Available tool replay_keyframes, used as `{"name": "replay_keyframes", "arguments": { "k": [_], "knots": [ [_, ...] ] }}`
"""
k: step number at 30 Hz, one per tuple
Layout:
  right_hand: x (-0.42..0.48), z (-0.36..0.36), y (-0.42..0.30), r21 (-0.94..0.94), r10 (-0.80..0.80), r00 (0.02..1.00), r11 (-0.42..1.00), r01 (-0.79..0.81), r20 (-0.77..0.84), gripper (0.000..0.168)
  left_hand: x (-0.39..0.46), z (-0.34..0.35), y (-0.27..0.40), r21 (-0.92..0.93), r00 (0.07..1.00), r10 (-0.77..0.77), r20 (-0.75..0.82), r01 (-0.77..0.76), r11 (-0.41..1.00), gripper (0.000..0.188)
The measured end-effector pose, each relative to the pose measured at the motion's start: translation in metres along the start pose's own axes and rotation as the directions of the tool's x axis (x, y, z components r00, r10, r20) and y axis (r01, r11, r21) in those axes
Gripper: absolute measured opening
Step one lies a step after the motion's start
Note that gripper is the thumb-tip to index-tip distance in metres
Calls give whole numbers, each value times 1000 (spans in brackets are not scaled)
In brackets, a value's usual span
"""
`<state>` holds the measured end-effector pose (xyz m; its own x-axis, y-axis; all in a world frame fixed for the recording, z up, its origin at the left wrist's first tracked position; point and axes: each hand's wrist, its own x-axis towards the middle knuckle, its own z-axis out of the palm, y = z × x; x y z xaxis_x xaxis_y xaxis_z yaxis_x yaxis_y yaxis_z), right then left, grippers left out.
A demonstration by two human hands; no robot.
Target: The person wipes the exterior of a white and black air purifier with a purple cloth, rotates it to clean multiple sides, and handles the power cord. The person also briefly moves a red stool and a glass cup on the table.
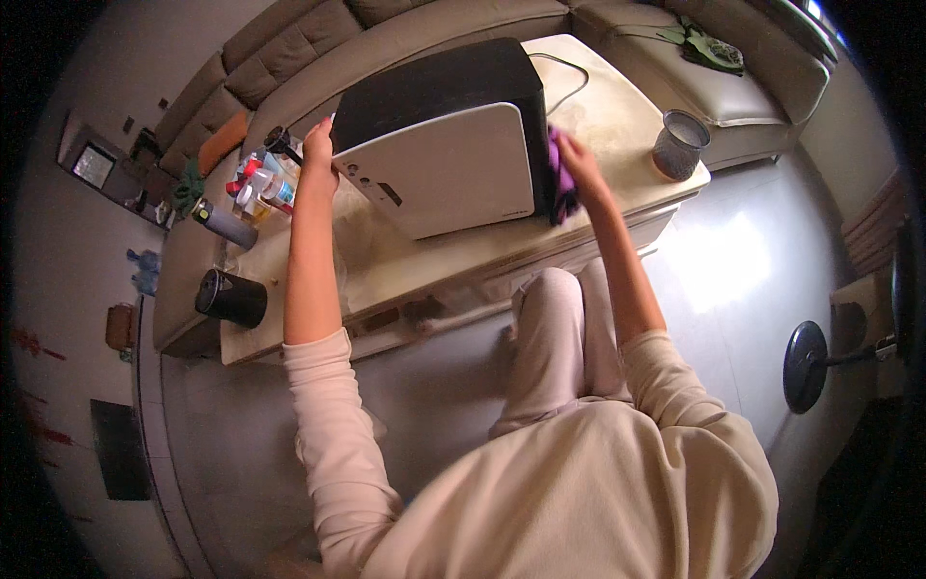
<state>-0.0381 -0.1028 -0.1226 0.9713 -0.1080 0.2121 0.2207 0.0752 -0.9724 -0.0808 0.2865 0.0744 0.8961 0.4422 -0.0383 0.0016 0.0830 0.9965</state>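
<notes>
A large box-shaped appliance [448,174] stands on the coffee table [391,257] in front of me. Its casing is black, and its pale front panel carries small knobs and a dark slot at the left end. My left hand [320,150] is against the appliance's left side; its fingers are partly hidden, so their grip is unclear. In my right hand [579,165] is a bunched purple and dark cloth [558,177], held at the appliance's right side. A black portafilter-like handled object [278,139] lies just left of my left hand.
Several bottles [271,189], a grey flask [226,224] and a black canister [231,298] crowd the table's left end. A ribbed glass vase [680,145] stands near the right corner. A cable [579,76] runs behind the appliance. A sofa [448,32] wraps around the far side.
</notes>
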Motion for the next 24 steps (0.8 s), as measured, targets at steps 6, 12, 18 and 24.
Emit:
{"name": "replay_keyframes", "arguments": {
  "k": [6,12,18,24],
  "knots": [
    [-89,6,-33,-256,-33,999,967,22,-38,36,-1,-12,2,-47,1000,-24,-6,24,999,32],
    [-146,17,-23,-342,-113,994,934,101,-14,38,30,-59,12,557,941,334,61,-310,771,47],
    [-140,24,-28,-357,-347,924,894,273,-162,47,-19,17,38,715,494,651,576,-690,-109,65],
    [-128,39,-27,-476,-372,914,841,257,-164,45,-7,6,36,660,800,411,437,-595,458,70]
  ]
}}
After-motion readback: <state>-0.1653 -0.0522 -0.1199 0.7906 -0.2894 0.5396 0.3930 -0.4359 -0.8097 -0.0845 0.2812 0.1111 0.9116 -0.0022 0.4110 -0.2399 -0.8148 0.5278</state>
